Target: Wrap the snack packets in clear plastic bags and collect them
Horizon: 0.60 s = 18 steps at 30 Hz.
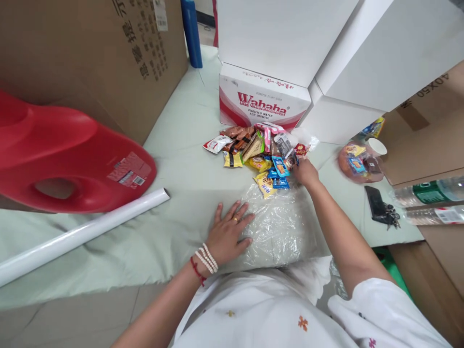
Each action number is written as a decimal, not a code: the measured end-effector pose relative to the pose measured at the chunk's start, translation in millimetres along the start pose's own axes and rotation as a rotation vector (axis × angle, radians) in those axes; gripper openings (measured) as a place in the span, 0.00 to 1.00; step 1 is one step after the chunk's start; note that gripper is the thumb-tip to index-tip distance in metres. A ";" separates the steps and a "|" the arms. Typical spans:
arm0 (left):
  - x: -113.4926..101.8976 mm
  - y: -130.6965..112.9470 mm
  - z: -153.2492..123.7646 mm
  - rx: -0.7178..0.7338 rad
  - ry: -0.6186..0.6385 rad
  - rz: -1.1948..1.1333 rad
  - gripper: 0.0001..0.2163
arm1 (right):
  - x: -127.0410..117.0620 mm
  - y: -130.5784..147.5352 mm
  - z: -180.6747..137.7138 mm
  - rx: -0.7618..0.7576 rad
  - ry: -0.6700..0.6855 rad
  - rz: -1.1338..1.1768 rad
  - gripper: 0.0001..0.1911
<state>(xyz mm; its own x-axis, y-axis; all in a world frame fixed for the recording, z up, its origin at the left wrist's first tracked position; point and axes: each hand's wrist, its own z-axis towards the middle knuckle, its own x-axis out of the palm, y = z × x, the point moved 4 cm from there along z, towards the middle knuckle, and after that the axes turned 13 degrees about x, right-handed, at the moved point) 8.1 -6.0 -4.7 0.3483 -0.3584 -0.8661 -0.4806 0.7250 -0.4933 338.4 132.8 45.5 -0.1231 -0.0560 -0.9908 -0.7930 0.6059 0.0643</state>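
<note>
Packets (254,148) glossy, heaped; clear plastic (284,229) thin, crinkled.

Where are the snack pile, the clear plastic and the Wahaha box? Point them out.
Snack pile (254,149): head view, a tan packet near its middle.
Clear plastic (279,227): head view, its crinkled middle.
Wahaha box (264,104): head view, its printed front.

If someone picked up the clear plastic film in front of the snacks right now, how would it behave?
The clear plastic film would probably sag and crumple, given its many wrinkles. It is likely light, since it looks thin and see-through. Its glossy surface may be slippery.
</note>
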 end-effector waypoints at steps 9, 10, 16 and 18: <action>-0.2 -0.6 0.9 -0.001 0.002 0.014 0.28 | 3.3 18.0 -42.9 -0.133 -0.118 0.125 0.25; -0.3 -0.7 1.1 -0.001 0.002 0.015 0.28 | 9.4 22.2 -47.1 -0.122 -0.064 0.092 0.26; -0.1 -1.3 1.0 0.008 -0.003 0.033 0.28 | 21.0 41.3 -47.7 -0.026 0.121 0.005 0.52; 0.1 -1.1 0.8 0.003 0.001 0.047 0.28 | 18.4 48.9 -37.1 -0.007 0.202 -0.035 0.56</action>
<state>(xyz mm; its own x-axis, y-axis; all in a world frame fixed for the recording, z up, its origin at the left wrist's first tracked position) 9.3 -6.4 -4.2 0.3245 -0.3247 -0.8884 -0.4939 0.7428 -0.4519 275.2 131.9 34.8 -0.2118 -0.2353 -0.9486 -0.8032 0.5949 0.0318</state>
